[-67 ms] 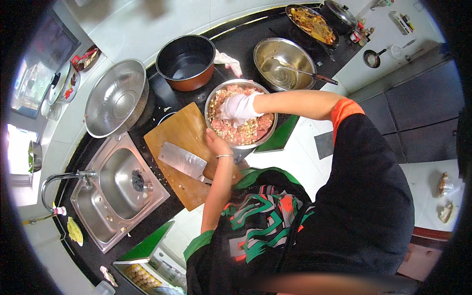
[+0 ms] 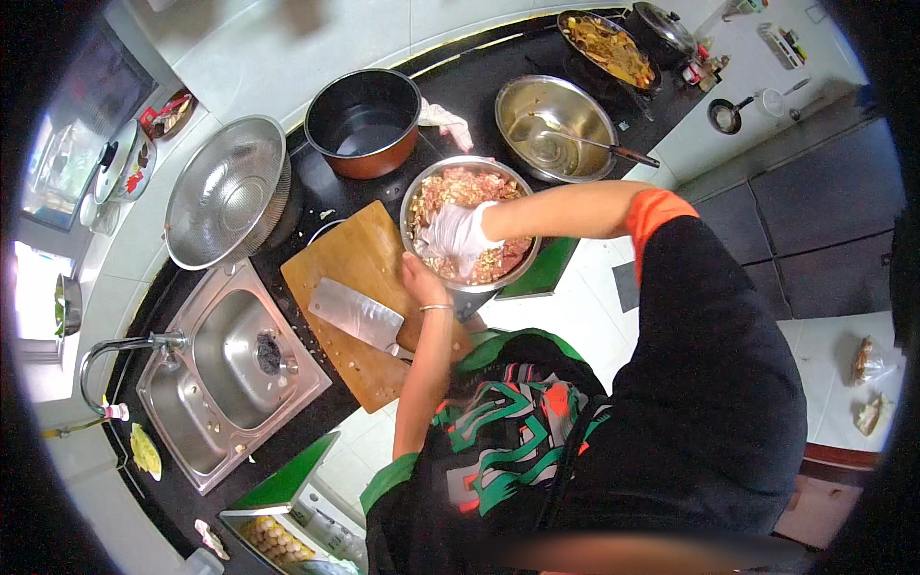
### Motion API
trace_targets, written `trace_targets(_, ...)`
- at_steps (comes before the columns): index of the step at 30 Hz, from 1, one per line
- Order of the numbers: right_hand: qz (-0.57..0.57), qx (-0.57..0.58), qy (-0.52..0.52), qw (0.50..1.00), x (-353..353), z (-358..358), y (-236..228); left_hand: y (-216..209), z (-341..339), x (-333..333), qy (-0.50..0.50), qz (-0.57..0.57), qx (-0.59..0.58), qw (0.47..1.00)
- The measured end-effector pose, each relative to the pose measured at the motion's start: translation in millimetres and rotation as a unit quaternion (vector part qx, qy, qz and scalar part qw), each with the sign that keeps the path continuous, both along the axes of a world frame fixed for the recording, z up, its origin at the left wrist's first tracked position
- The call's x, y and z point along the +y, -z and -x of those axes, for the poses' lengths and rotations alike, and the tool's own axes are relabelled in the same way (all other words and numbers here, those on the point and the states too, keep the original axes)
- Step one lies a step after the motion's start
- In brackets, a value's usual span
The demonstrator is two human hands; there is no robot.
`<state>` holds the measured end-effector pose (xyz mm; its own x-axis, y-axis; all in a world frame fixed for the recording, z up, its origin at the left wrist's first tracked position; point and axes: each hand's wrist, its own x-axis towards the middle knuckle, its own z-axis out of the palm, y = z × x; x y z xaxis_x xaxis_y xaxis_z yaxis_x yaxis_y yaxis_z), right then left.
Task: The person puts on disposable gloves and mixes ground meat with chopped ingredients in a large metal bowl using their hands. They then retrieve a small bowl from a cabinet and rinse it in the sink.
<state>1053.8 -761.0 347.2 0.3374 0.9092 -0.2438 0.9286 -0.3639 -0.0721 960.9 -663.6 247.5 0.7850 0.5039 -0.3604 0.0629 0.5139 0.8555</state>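
Two hands on one steel bowl (image 2: 405, 209) of pink mince (image 2: 465, 182), which sits right at the front edge of the desk (image 2: 470, 86). Right hand (image 2: 453, 235) has a white glove (image 2: 471, 228) on and it's sunk in the mince, pale bits all through it; can't tell if the fingers are spread or curled down there. Left hand (image 2: 422, 281) is bare, up against the bowl's rim on the near left side, though I can't tell if it's properly gripping. Board (image 2: 359, 254) is just left of the bowl, near corner reaching the front edge, with a cleaver (image 2: 353, 311) lying flat on it. Left of that is the sink (image 2: 230, 355), and a big colander (image 2: 230, 192) leans behind it toward the back edge. Behind the bowl, also toward the back edge, there's a brown pot (image 2: 377, 165), plus a basin (image 2: 527, 115) with a ladle (image 2: 623, 150) in it to the right. Some cooked food (image 2: 609, 48) and a lidded pot (image 2: 666, 29) are at the desk's far right end.
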Motion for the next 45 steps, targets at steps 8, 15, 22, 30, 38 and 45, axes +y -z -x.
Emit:
trace_targets(8, 0.077, -0.01, 0.125, 0.989, 41.3, 12.7, 69.7, -34.6, 5.7, -2.9, -0.016, 0.0, 0.03, 0.999)
trace_targets(15, 0.004, 0.051, 0.048, 0.998, -3.9, -5.1, 3.4, 0.2, 1.1, 4.2, 0.006, -0.011, 0.025, 1.0)
trace_targets(22, 0.101, -0.013, 0.119, 0.988, -39.1, 22.9, 4.2, -11.8, 3.8, 1.6, 0.015, 0.021, 0.01, 1.0)
trace_targets(30, 0.119, 0.087, 0.049, 0.988, -12.7, -21.9, 72.4, -24.9, 11.1, 2.9, 0.032, 0.011, 0.024, 0.999)
trace_targets(38, 0.058, 0.101, 0.106, 0.987, 8.3, 20.5, -12.9, -14.2, 2.3, 6.5, 0.041, 0.017, 0.011, 0.999)
trace_targets(45, 0.047, 0.008, 0.174, 0.984, 1.2, 27.0, -3.4, -21.5, 4.5, 8.0, 0.037, 0.074, -0.019, 0.996)
